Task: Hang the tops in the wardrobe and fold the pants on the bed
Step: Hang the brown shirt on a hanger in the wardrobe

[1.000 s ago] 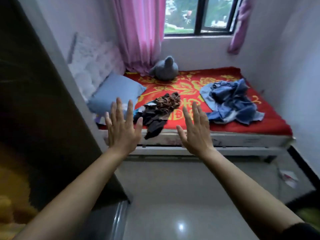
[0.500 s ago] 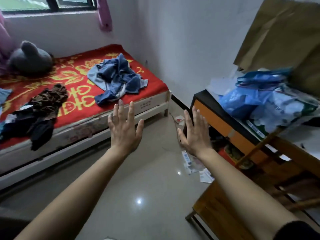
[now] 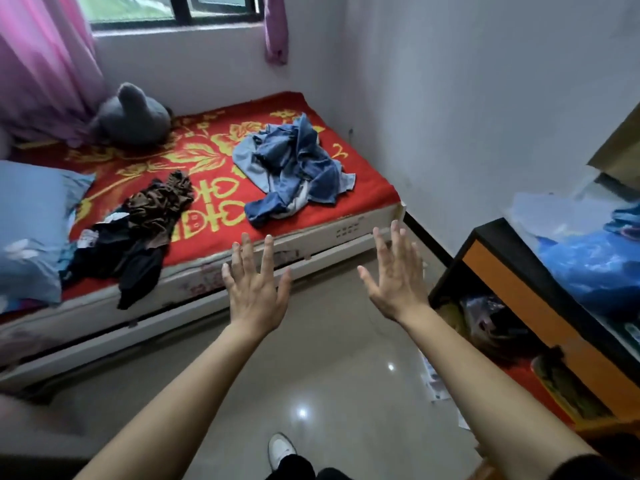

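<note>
Both hands, left hand [image 3: 258,294] and right hand [image 3: 398,285], spread wide and empty before the red floral-blanketed bed [image 3: 360,233]; crumpled blue denim pile [image 3: 294,171] and dark brown-black clothes heap [image 3: 145,230] lie on it.

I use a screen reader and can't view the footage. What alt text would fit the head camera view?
A person's left hand and right hand, both open and empty, are raised in front of a red-covered bed. A crumpled blue denim pile and a dark clothes pile lie on it, untouched.
</note>
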